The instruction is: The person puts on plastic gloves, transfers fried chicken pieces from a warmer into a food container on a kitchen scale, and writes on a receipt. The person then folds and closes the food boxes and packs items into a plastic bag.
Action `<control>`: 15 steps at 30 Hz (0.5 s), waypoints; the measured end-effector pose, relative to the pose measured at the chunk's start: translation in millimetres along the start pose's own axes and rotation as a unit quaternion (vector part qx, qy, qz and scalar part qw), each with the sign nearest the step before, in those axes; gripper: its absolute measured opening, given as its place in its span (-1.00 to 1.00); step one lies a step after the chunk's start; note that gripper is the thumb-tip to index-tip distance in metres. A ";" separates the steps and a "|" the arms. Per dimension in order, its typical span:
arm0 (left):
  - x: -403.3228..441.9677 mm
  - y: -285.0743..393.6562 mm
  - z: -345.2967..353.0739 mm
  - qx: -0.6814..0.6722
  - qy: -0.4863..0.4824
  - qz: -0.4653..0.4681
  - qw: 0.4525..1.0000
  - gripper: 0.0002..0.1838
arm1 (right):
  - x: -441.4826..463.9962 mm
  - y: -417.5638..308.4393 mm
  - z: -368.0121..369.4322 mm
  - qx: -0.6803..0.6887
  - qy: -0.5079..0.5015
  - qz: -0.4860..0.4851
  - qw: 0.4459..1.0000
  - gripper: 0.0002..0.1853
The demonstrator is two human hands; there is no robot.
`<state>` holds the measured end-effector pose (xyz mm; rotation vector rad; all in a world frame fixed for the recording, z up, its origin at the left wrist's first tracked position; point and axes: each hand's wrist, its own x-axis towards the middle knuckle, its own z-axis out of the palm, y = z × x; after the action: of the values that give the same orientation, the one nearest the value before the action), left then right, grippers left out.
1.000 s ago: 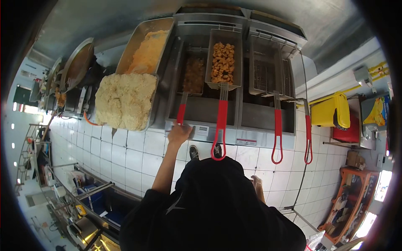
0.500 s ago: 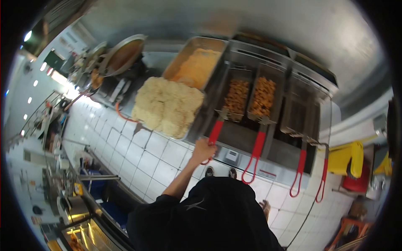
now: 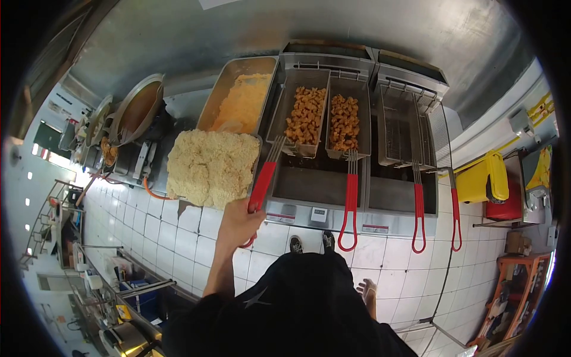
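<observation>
My left hand [image 3: 242,223] is wrapped around the red handle of a fry basket [image 3: 304,149] with browned fried pieces [image 3: 306,113] in it. This basket tilts somewhat and stands over the left part of the deep fryer [image 3: 309,189]. Beside it is a second fry basket [image 3: 364,128], also with fried pieces [image 3: 344,122], its red handle [image 3: 351,205] free. My right hand [image 3: 367,290] hangs low at my right side, fingers apart, holding nothing.
Left of the fryer lie a tray heaped with pale breaded food [image 3: 211,166] and a metal pan of orange-yellow crumbs [image 3: 244,104]. Two more baskets [image 3: 398,131] are at the right. A large pan [image 3: 138,110] stands far left, a yellow bin [image 3: 485,178] at right.
The view has turned, moving the fryer leftward in the picture. The basket in my left hand now sits higher and more tilted beside its neighbour. My right hand shows more fully.
</observation>
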<state>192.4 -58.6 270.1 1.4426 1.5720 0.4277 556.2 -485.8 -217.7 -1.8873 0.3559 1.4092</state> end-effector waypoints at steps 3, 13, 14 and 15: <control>26.5 16.0 -8.8 0.020 -0.023 0.037 0.999 -0.84 | -20.7 12.7 12.8 0.036 0.019 -0.023 0.999 -0.48; 43.7 -28.5 49.1 0.172 0.026 0.106 0.979 -0.72 | -51.3 178.0 -47.2 0.028 0.031 -0.163 0.986 -0.63; 51.0 -34.1 60.0 0.178 0.009 0.102 0.979 -0.68 | -53.2 196.5 -53.3 0.095 0.032 -0.181 0.978 -0.65; 64.9 -67.6 70.8 0.199 0.019 0.138 0.970 -0.68 | -51.2 216.7 -61.2 0.161 0.031 -0.200 0.966 -0.66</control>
<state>217.0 -39.1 157.0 1.9841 1.5509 0.3111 448.6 -687.7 -248.8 -1.6250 0.2025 0.9601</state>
